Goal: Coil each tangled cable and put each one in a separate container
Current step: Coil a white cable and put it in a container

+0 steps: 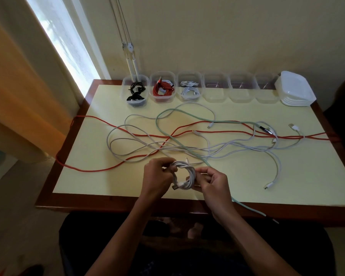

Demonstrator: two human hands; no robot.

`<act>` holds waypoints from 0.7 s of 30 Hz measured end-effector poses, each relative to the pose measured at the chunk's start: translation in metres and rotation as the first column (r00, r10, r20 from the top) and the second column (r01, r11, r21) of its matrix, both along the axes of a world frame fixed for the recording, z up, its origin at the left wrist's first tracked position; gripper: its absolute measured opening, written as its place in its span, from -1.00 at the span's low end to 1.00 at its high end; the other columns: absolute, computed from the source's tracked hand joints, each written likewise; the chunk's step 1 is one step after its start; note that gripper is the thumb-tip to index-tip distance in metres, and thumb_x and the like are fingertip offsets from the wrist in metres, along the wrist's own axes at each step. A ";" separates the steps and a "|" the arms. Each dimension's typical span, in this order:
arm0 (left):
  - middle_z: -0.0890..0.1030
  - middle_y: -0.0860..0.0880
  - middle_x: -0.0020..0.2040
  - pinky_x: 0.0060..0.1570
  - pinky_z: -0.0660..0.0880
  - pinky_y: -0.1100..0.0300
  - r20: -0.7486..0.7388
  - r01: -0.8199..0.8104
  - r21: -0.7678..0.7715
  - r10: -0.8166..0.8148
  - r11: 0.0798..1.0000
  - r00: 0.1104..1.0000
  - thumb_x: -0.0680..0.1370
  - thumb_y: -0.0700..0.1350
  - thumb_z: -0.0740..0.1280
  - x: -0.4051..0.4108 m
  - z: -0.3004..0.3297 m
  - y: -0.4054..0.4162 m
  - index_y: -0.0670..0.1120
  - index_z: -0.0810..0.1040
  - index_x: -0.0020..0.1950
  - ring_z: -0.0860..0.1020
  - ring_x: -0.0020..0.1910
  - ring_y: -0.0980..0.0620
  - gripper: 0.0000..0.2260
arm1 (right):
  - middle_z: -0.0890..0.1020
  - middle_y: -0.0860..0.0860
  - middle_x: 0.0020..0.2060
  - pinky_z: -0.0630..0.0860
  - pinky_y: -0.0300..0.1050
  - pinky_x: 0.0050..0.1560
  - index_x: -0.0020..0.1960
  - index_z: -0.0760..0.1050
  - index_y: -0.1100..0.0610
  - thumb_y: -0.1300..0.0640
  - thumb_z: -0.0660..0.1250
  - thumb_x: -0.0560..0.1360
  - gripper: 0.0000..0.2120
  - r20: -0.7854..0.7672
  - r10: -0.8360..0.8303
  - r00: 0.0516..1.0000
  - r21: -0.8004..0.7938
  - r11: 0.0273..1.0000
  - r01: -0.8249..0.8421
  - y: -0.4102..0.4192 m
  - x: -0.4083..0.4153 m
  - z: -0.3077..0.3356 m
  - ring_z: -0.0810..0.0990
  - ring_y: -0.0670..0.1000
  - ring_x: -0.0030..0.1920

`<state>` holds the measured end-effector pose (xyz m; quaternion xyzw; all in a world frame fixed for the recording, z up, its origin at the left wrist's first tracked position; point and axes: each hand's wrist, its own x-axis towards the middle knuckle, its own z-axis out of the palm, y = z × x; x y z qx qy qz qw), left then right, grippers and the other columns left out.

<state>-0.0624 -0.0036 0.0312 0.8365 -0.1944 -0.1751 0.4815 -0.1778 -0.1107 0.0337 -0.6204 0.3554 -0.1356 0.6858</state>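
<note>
Head view: forward-down, near, over table.

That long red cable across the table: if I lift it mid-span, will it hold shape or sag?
Probably sags: the red cable lies in loose curves. Both ends droop over the table edges, so it may drag. White cables cross it and would likely lift too.

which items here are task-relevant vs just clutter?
Job:
white coil, held by left hand and right hand
loose tangled cables
three filled containers
three unfilled containers

Lying about:
stack of lids
lamp arm
curtain
</note>
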 end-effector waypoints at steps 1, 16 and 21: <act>0.66 0.02 -0.26 -0.25 0.64 0.04 0.001 -0.032 0.006 0.032 0.999 0.999 0.47 -0.36 0.36 0.000 -0.001 0.000 -0.10 0.70 -0.15 0.64 -0.30 0.03 -0.81 | 0.72 0.09 -0.22 0.66 -0.07 -0.09 -0.05 0.61 0.17 0.27 0.28 0.60 -0.86 -0.007 0.026 1.000 -0.022 0.999 -0.026 -0.001 0.000 0.000 0.71 0.06 -0.15; 0.66 -0.10 -0.19 -0.27 0.65 0.09 -0.165 -0.029 -0.118 0.009 0.993 0.986 0.53 -0.26 0.39 -0.004 -0.007 -0.008 -0.14 0.68 0.00 0.67 -0.24 -0.04 -0.90 | 0.69 0.02 -0.13 0.66 -0.07 -0.15 0.05 0.56 0.07 0.21 0.43 0.50 -0.85 -0.158 0.088 0.984 -0.218 0.968 -0.121 -0.025 0.002 -0.011 0.69 -0.01 -0.13; 0.66 -0.13 -0.15 -0.23 0.64 0.11 -0.223 0.001 -0.158 -0.036 0.987 0.974 0.57 -0.18 0.37 -0.003 -0.008 -0.007 -0.16 0.63 0.11 0.67 -0.22 0.01 -0.86 | 0.71 0.10 -0.15 0.63 -0.14 -0.23 0.11 0.52 0.13 0.28 0.44 0.49 -0.77 -0.098 0.055 0.994 -0.088 0.994 -0.063 -0.032 0.002 -0.010 0.71 0.03 -0.18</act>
